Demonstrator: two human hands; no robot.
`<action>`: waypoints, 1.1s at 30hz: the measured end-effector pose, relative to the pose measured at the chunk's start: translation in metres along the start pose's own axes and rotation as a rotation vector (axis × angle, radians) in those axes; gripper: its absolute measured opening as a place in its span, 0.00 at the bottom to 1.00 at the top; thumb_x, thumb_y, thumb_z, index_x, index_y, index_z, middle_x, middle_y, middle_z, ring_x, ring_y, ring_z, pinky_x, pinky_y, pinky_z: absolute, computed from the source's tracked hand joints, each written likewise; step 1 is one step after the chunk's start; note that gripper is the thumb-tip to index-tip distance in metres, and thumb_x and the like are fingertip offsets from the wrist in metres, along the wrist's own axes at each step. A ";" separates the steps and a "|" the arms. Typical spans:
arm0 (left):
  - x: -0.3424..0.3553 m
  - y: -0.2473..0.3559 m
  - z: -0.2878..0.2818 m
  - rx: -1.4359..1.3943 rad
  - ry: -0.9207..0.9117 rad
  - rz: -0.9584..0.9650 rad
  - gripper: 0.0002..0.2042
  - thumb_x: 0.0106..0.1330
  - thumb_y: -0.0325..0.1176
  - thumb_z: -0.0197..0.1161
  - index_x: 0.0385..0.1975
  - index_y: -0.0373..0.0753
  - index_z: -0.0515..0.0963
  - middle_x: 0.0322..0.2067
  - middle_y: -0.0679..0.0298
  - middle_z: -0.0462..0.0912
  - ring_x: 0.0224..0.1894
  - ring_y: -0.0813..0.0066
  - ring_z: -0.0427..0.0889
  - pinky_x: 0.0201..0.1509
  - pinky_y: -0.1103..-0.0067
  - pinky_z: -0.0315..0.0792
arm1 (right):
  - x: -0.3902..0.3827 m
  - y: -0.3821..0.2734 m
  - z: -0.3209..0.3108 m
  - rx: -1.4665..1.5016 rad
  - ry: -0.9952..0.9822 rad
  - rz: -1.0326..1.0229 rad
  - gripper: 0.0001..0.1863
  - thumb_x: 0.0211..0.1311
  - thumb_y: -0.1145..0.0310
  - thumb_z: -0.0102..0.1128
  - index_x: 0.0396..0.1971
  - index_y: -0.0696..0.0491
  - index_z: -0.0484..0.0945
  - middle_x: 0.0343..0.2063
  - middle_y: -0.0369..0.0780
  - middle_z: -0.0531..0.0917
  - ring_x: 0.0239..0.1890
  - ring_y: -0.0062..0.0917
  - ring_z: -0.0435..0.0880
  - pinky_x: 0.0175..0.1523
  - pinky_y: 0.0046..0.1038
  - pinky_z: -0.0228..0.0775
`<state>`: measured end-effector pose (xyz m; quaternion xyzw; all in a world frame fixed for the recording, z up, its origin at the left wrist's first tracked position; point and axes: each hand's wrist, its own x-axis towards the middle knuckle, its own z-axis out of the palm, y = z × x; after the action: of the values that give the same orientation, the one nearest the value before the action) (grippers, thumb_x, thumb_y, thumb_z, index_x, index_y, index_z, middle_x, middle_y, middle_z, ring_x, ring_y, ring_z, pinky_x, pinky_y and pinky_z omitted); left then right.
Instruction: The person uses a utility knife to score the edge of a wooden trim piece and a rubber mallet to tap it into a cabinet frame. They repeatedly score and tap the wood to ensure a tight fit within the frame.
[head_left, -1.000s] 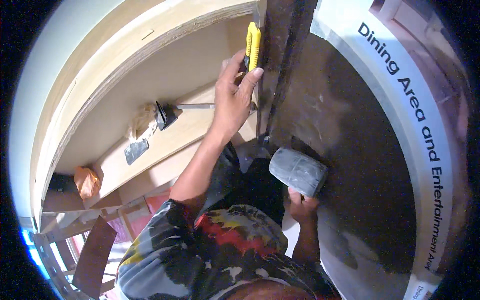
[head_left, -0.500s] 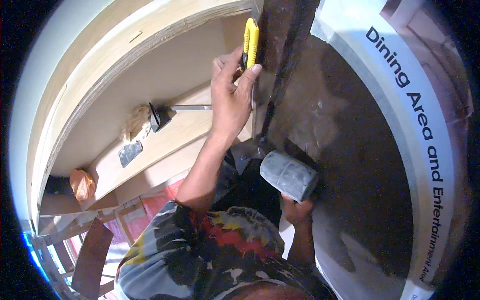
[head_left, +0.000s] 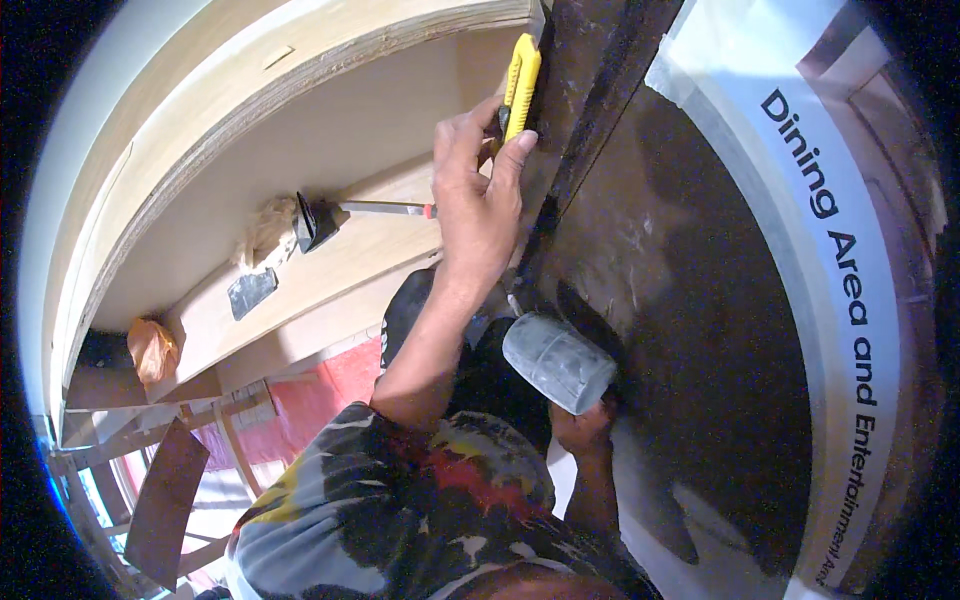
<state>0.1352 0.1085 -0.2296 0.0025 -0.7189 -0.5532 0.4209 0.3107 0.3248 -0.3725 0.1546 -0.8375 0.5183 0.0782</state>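
Note:
My left hand [head_left: 475, 205] grips a yellow utility knife [head_left: 522, 80], held nearly upright beside the plywood cabinet's edge [head_left: 470, 22] and a dark brown panel [head_left: 700, 280]. Its thumb and fingers pinch the knife's lower end. Lower down, my right hand [head_left: 582, 425] is closed on a grey rubber mallet [head_left: 556, 362], whose head covers part of the fingers and lies close over the dark panel. On the cabinet shelf behind my left wrist are a metal tool with a red end [head_left: 385, 208], a black folded piece [head_left: 312, 225], pale crumpled material [head_left: 265, 225] and a grey flat piece [head_left: 252, 292].
An orange plastic bag [head_left: 153, 350] sits at the shelf's left. Below are wooden framing, pink material [head_left: 335, 395] and a slanted brown board [head_left: 167, 495]. A white printed band [head_left: 815, 170] curves along the right. My legs in dark clothing are under the hands.
The mallet and my right hand have moved left and down. My left hand, still holding the knife, has shifted slightly right, and the view has shifted a little.

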 end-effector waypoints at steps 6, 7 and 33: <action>-0.009 0.001 0.002 0.046 -0.052 -0.077 0.18 0.64 0.25 0.66 0.54 0.33 0.76 0.44 0.57 0.77 0.47 0.69 0.80 0.52 0.78 0.76 | 0.002 0.001 -0.001 -0.014 -0.011 -0.016 0.11 0.56 0.75 0.64 0.40 0.58 0.82 0.39 0.46 0.86 0.43 0.37 0.86 0.49 0.36 0.75; -0.008 -0.002 0.002 0.052 -0.042 -0.031 0.18 0.64 0.25 0.66 0.54 0.33 0.77 0.44 0.57 0.77 0.46 0.70 0.80 0.51 0.77 0.76 | 0.003 0.000 -0.001 -0.016 -0.013 -0.020 0.11 0.56 0.75 0.64 0.40 0.58 0.82 0.39 0.46 0.86 0.43 0.38 0.86 0.49 0.36 0.75; -0.004 -0.002 0.004 0.039 -0.004 0.000 0.18 0.63 0.25 0.67 0.53 0.34 0.78 0.43 0.59 0.79 0.45 0.72 0.80 0.46 0.78 0.79 | 0.012 0.001 -0.001 -0.060 -0.045 -0.102 0.11 0.56 0.75 0.64 0.40 0.58 0.82 0.39 0.46 0.86 0.42 0.40 0.86 0.49 0.37 0.76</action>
<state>0.1344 0.1133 -0.2337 0.0096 -0.7304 -0.5388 0.4196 0.2995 0.3238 -0.3692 0.2063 -0.8451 0.4849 0.0905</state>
